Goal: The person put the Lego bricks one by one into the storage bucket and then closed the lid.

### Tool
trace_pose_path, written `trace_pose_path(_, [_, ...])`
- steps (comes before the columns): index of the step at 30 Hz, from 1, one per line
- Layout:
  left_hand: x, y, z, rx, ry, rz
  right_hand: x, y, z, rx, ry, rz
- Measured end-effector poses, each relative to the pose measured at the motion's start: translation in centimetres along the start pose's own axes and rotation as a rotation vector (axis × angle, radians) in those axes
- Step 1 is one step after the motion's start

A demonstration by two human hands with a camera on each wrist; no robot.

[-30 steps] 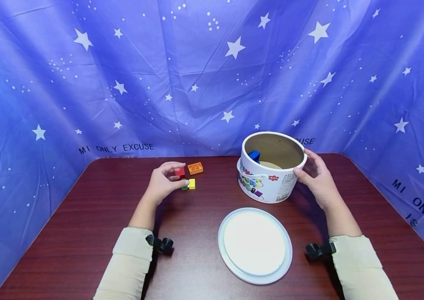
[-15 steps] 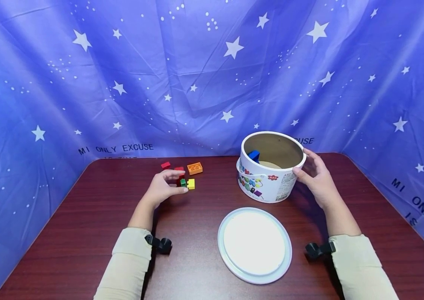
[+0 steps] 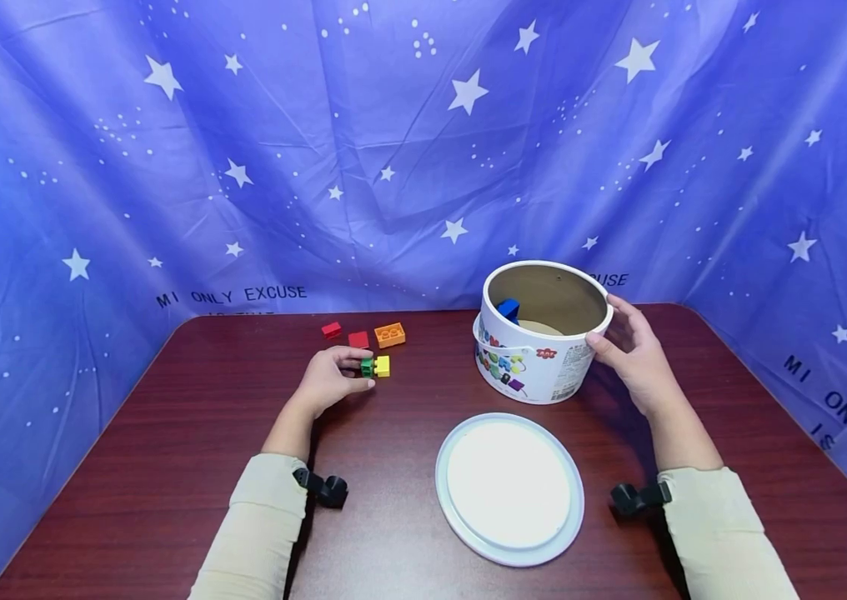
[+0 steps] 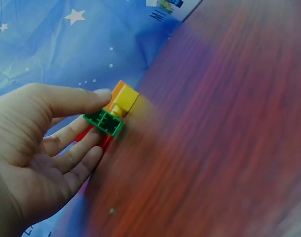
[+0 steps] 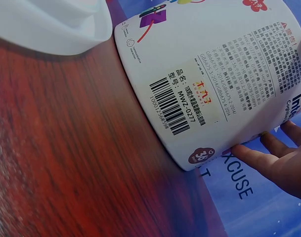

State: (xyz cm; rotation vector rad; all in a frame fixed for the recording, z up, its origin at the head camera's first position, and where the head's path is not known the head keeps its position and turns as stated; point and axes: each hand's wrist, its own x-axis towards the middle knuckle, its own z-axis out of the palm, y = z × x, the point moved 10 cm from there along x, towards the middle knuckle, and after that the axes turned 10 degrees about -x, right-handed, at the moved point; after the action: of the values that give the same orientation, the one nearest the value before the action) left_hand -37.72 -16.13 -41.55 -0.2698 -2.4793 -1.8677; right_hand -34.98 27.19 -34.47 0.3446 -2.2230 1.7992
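Observation:
My left hand (image 3: 324, 382) has thumb and fingers on either side of a small green toy brick (image 3: 367, 367). In the left wrist view the brick's hollow underside (image 4: 109, 123) faces the camera, and the fingers pass partly behind it. Against the green brick, or just beside it, is a yellow brick (image 3: 383, 366). Two red pieces (image 3: 358, 339) and an orange brick (image 3: 390, 335) lie behind. My right hand (image 3: 635, 358) grips the right side of a white printed bucket (image 3: 539, 367), thumb near the front rim, fingers round the back. A blue brick (image 3: 509, 309) shows inside it.
A round white lid (image 3: 509, 487) lies on the dark red wooden table (image 3: 386, 517) in front of the bucket. A starry blue cloth (image 3: 393, 208) hangs behind the table and along both sides. The bucket's thin handle hangs down at its front left.
My left hand has drawn down from the red pieces, uncovering them, and its fingers have come in around the green brick. My right hand and the bucket stay put.

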Motion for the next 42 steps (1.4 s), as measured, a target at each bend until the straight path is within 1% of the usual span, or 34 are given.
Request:
trace_pose_path(6, [0.2, 0.2, 0.2, 0.057, 0.013, 0.02, 0.1, -0.1, -0.1, 0.011, 0.003, -0.009])
trace_pose_path(16, [0.3, 0.3, 0.4, 0.103, 0.023, 0.042, 0.2, -0.1, -0.3, 0.0, 0.005, -0.006])
trace_pose_path(22, [0.3, 0.3, 0.4, 0.073, 0.013, 0.046, 0.2, -0.1, -0.2, 0.006, -0.002, -0.002])
trace_pose_path(32, [0.2, 0.5, 0.1, 0.02, 0.043, 0.043, 0.0, 0.0, -0.1, -0.014, -0.006, 0.0])
trace_pose_path(42, [0.1, 1.5, 0.1, -0.051, 0.05, 0.082, 0.1, 0.2, 0.0, -0.019, -0.007, 0.002])
